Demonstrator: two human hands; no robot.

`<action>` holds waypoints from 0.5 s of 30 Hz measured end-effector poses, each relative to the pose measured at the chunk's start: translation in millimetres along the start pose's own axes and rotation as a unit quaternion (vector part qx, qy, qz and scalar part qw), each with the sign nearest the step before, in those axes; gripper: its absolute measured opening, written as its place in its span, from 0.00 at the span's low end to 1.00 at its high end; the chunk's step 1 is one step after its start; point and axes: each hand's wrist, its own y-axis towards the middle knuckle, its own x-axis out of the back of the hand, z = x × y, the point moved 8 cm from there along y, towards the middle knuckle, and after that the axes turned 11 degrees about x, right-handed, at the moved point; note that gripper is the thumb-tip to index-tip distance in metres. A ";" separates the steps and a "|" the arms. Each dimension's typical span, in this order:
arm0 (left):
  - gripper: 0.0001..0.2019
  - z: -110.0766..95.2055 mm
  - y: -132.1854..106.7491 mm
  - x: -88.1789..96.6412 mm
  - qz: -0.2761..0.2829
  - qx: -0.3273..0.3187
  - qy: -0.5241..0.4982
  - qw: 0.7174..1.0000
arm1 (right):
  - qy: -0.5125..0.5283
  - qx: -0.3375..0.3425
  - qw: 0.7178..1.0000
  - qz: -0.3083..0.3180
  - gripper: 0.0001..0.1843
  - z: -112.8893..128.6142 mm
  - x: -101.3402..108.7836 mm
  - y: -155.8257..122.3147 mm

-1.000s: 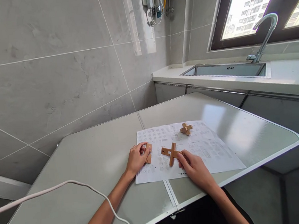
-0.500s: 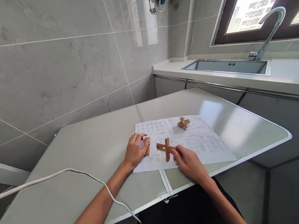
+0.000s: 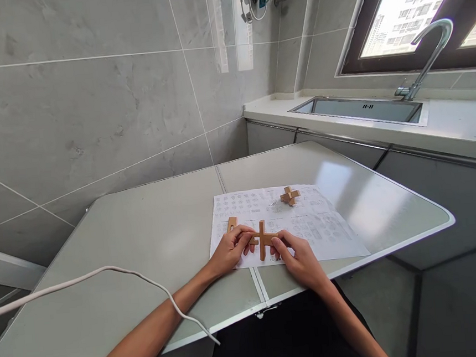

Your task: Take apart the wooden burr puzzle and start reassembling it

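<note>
Two notched wooden puzzle pieces are joined in a cross (image 3: 262, 239), held just above the printed sheet (image 3: 312, 222). My left hand (image 3: 230, 250) pinches the left end of the crosswise piece. At its right end, my right hand (image 3: 295, 255) grips between thumb and fingers. The upright piece stands between my two hands. Beyond my left fingers a loose wooden piece (image 3: 231, 222) with a slot lies on the sheet, its lower part hidden by the hand. Farther back on the paper rests an assembled wooden burr puzzle (image 3: 290, 196).
The pale folding table (image 3: 151, 230) has a seam down its middle. A white cable (image 3: 116, 268) crosses its left side and passes over my left forearm. Behind on the right are a counter with a sink (image 3: 360, 106) and a faucet (image 3: 435, 50).
My left hand has let go of the loose piece, moved right and taken the left end of the cross. My right hand keeps its hold. The view has shifted slightly.
</note>
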 end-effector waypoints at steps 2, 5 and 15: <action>0.29 2.1 1.1 -1.1 0.010 0.011 -0.031 0.999 | 0.015 -0.005 1.000 -0.003 0.22 -2.7 -0.8 -0.6; 0.27 4.5 1.7 -3.0 0.026 0.025 -0.060 0.998 | 0.039 -0.013 0.999 -0.012 0.19 -6.2 -1.5 -1.6; 0.25 9.7 0.7 -10.7 0.085 0.071 -0.120 0.987 | 0.145 -0.038 0.989 -0.007 0.26 -15.5 -7.4 -3.0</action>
